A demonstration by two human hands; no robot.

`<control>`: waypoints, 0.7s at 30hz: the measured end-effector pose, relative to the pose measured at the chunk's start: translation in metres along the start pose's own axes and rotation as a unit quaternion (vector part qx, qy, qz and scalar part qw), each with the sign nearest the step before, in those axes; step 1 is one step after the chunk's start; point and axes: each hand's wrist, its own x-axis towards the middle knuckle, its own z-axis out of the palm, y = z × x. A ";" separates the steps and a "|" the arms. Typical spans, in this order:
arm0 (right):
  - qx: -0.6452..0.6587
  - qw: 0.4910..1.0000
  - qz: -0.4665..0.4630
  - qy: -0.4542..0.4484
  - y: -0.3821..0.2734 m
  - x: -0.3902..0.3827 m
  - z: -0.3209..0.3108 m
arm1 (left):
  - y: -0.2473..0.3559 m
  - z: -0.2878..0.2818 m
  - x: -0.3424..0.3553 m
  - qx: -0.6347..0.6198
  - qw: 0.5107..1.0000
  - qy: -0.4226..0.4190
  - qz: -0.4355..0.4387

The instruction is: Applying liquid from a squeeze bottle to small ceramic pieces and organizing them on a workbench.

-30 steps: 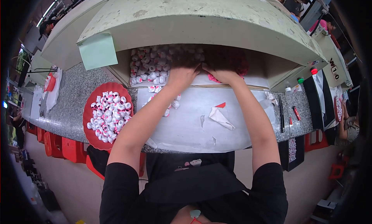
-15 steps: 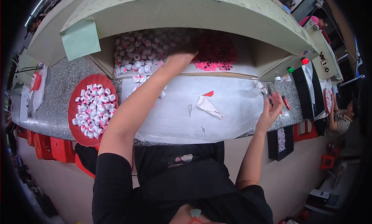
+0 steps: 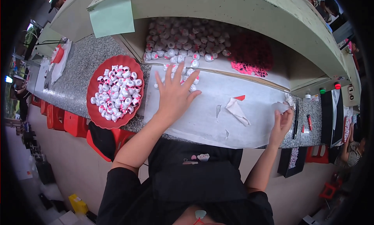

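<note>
My left hand (image 3: 176, 93) is open, palm down, with fingers spread over a loose group of small white ball-shaped pieces with pink patches (image 3: 194, 64) at the back edge of the white paper sheet (image 3: 187, 125). Some of those pieces are hidden beneath it. At the sheet's right end my right hand (image 3: 283, 121) has its fingers bent, thumb and fingertips closed at a small translucent bottle-like thing (image 3: 281, 107). Its far end is wrapped in something white. A crumpled white cloth or tissue (image 3: 237, 112) with a red scrap beside it lies mid-sheet.
A red scalloped tray (image 3: 92, 84) heaped with similar pieces stands at the left. Under the shelf (image 3: 218, 7) lie more white pieces and a pile of bright pink pieces (image 3: 251, 61). A red marker (image 3: 309, 122) and dark thin tools (image 3: 295, 120) rest at the right.
My left hand has come back from under the shelf to the white pieces and spread out. The right hand has moved left to the translucent thing. The view has turned somewhat.
</note>
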 end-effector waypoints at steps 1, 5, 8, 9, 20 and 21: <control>-0.003 1.000 0.000 -0.001 -0.008 -0.006 0.007 | 0.002 0.001 -0.006 0.047 0.996 -0.014 -0.071; 0.086 0.995 0.046 -0.032 -0.040 -0.027 0.035 | -0.013 0.019 -0.015 -0.012 0.983 -0.084 -0.165; 0.091 0.990 0.065 -0.087 -0.046 -0.033 0.049 | -0.013 0.035 0.000 -0.055 0.994 -0.066 -0.069; 0.089 0.990 0.064 -0.086 -0.048 -0.034 0.054 | -0.008 0.034 0.003 -0.024 0.995 -0.066 -0.073; 0.114 0.980 0.074 -0.144 -0.062 -0.043 0.068 | -0.015 0.056 0.090 0.030 0.999 0.038 0.008; 0.139 0.975 0.086 -0.152 -0.064 -0.045 0.070 | -0.018 0.061 0.091 0.035 0.999 0.026 0.019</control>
